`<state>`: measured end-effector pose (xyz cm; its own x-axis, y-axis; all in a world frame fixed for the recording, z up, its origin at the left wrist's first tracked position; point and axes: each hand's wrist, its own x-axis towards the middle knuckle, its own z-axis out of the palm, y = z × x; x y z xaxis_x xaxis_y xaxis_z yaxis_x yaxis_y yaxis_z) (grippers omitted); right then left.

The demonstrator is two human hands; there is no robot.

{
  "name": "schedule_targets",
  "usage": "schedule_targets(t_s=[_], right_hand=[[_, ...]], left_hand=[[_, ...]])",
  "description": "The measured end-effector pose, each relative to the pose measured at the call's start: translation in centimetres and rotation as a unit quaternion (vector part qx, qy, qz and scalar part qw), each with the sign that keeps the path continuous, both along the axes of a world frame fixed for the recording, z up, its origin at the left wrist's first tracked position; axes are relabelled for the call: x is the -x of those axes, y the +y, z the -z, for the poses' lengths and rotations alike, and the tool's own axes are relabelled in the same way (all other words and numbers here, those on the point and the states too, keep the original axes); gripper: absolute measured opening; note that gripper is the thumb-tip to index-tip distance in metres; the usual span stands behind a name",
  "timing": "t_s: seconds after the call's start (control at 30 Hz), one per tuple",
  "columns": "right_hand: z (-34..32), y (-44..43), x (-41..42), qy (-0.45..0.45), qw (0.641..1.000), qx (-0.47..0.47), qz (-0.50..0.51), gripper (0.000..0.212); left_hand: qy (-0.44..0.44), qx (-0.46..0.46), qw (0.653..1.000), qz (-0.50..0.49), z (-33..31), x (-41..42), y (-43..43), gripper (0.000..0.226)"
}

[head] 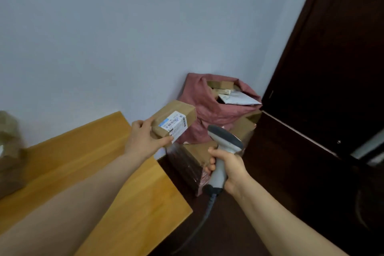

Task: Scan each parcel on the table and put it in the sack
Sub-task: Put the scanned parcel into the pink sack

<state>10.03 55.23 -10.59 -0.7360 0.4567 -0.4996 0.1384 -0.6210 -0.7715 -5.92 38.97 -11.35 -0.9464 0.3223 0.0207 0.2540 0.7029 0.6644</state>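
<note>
The left hand point(143, 141) grips a small box point(176, 110) by its near end, label point(174, 124) up, in the air past the table point(99, 151) corner and before the open pink sack point(207, 110), whose base is hidden behind floor parcels point(195, 154). The right hand point(228, 168) is curled round the handle of a grey scanner point(225, 139), its window turned away and unseen. A brown shape point(10, 151) at the left edge is cut off and too blurred to identify; the label's print is unreadable.

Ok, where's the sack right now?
In the head view the pink sack sits right of centre, against the wall beside the dark door, just behind the parcel held in the left hand past the table's end.
</note>
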Motion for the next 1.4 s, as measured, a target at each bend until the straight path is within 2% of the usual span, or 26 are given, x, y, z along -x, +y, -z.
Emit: schedule_targets(t_s=[0.2, 0.4, 0.6, 0.77, 0.9, 1.1, 1.27, 1.4], right_hand=[[-0.2, 11.2, -2.6, 0.007, 0.997, 0.029, 0.07, 0.014], [1.4, 19.1, -0.6, 0.021, 0.99, 0.068, 0.125, 0.011], [2.6, 26.5, 4.6, -0.013, 0.985, 0.081, 0.153, 0.01], [3.3, 31.2, 10.7, -0.046, 0.984, 0.086, 0.149, 0.01], [4.4, 33.6, 14.7, -0.063, 0.985, 0.078, 0.138, 0.01], [5.8, 35.4, 17.0, -0.089, 0.984, 0.089, 0.127, 0.01], [6.4, 35.9, 17.3, -0.097, 0.985, 0.083, 0.113, 0.011], [5.9, 35.2, 16.7, -0.092, 0.989, 0.078, 0.087, 0.011]], left_hand=[[0.014, -0.013, 0.998, 0.062, -1.4, -1.0, 13.9, 0.087], [0.023, 0.002, 0.994, 0.103, -0.7, 2.7, 24.0, 0.086], [0.022, 0.035, 0.991, 0.125, 1.1, 8.2, 32.8, 0.077], [0.006, 0.067, 0.983, 0.169, 3.6, 13.5, 38.2, 0.08], [0.004, 0.147, 0.97, 0.195, 6.0, 17.4, 41.0, 0.074], [0.023, 0.274, 0.944, 0.181, 9.4, 21.8, 40.5, 0.073], [0.035, 0.316, 0.925, 0.21, 10.2, 21.1, 41.0, 0.084], [0.029, 0.302, 0.928, 0.214, 9.9, 20.0, 40.2, 0.083]])
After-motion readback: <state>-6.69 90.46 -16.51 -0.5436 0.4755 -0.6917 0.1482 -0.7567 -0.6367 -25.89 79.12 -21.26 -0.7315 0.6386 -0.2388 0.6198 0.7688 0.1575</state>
